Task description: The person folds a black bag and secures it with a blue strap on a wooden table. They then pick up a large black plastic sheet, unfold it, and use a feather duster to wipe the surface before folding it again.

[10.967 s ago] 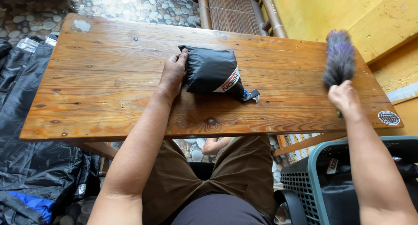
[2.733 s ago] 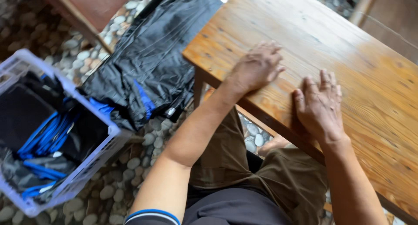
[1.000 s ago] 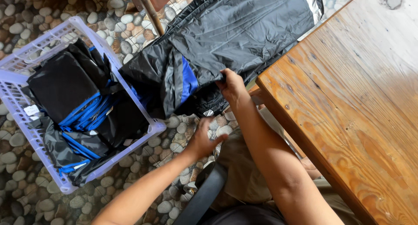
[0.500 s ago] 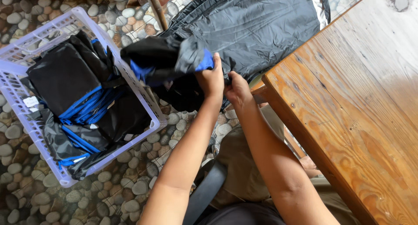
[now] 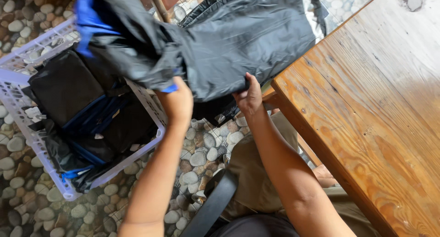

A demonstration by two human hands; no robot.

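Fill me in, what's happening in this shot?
A seated person grips a black garment with blue trim in both hands, left hand and right hand on its lower edge, holding it up off the ground. It hangs between a white plastic basket packed with more black and blue pieces and the corner of a wooden table. The floor is pebbled stone.

A black raincoat [image 5: 229, 44] of thin, shiny, crinkled fabric hangs spread in the air above the pebble floor, to the left of the counter. It is limp and creased, with a bright blue patch at its upper left end and a small blue edge along its lower hem. Its lower edge is bunched and gathered.
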